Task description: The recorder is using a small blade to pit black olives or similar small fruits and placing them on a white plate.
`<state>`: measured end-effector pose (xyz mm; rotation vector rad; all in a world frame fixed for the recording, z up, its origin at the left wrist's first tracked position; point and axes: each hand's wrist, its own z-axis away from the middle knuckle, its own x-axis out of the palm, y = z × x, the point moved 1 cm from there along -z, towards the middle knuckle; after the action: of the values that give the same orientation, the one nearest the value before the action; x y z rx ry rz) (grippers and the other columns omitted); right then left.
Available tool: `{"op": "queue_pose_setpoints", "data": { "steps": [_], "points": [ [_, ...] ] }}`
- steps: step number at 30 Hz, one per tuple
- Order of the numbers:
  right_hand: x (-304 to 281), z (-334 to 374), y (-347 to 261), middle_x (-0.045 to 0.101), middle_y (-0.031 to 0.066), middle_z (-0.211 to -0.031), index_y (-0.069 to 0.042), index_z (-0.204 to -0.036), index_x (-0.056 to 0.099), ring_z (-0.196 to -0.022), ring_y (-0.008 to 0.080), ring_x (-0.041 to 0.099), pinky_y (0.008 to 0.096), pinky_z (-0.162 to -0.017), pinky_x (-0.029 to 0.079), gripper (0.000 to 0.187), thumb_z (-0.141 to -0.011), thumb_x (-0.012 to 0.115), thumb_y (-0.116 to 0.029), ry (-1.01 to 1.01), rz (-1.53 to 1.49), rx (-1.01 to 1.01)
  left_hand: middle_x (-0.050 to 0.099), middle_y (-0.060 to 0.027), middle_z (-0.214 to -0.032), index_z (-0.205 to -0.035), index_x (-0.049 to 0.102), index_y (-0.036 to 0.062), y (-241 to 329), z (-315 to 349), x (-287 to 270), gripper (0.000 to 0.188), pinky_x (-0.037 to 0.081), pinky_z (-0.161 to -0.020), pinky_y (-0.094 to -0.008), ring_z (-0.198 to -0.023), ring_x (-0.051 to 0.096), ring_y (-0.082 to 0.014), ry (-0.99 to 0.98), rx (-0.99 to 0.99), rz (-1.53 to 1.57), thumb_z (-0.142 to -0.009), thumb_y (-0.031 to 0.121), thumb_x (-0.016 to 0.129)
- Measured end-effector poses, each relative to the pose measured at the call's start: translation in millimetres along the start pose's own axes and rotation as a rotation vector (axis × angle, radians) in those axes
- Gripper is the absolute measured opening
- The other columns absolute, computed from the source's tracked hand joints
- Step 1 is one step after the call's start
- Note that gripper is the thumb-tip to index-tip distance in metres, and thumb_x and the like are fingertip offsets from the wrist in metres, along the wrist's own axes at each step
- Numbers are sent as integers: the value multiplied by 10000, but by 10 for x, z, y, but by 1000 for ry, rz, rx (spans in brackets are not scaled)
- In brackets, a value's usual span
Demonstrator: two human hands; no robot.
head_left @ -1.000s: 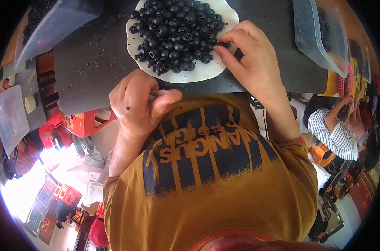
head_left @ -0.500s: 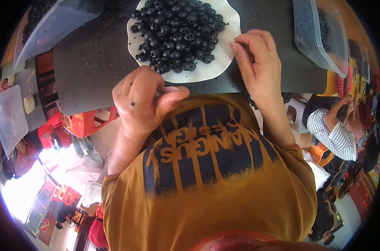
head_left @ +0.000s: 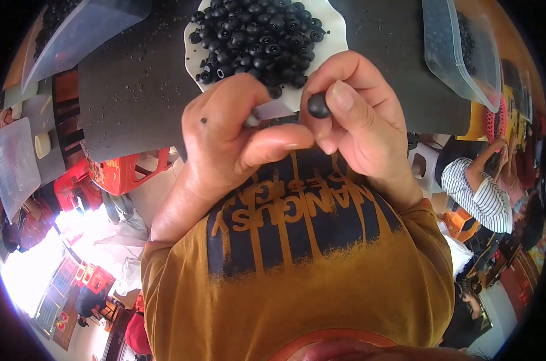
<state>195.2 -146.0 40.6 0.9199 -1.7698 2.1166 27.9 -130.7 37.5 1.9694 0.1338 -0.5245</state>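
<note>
A small, round, black, smooth piece [head_left: 318, 106] is pinched between the thumb and fingers of my right hand [head_left: 369, 117], just in front of the plate. My left hand [head_left: 225, 135] is close beside it, its fingers curled and its thumb stretched toward the right hand. Something small and greyish shows inside the curled left fingers, mostly hidden; its kind cannot be made out. Beyond both hands, a white plate [head_left: 336, 42] with a wavy rim carries a heap of similar black pieces [head_left: 255, 39], several showing a ringed opening.
The dark table [head_left: 125, 90] has black crumbs scattered on it. Clear plastic bins stand at the left [head_left: 86, 42] and the right [head_left: 453, 54], with dark bits in them. A red stool [head_left: 125, 171] is below the table's left side. Another person in a striped top [head_left: 480, 192] is at the right.
My right hand has come in from the plate's right edge and now holds a black piece. My left hand has moved right and slightly up, and the two hands are now close together.
</note>
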Motion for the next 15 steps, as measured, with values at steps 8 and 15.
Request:
{"op": "queue_pose_setpoints", "data": {
  "steps": [8,15],
  "points": [
    [138,1,113,491,-26,-706,-28,-929,501,-552,22,416,148,-517,352,175,-909,481,-200,-52,-107,66,480,-67,-531,-627,475,36,41,22,49,552,393,-408,-278,-438,481,-212,-27,-2,18,-579,552,666],
    [192,25,185,472,-30,-696,-31,-917,489,-589,16,413,151,-530,355,172,-918,463,-201,19,-83,55,465,-64,-542,-648,472,39,-31,24,60,543,392,-402,-282,-446,485,-211,-22,82,13,-601,552,642]
  ]
}}
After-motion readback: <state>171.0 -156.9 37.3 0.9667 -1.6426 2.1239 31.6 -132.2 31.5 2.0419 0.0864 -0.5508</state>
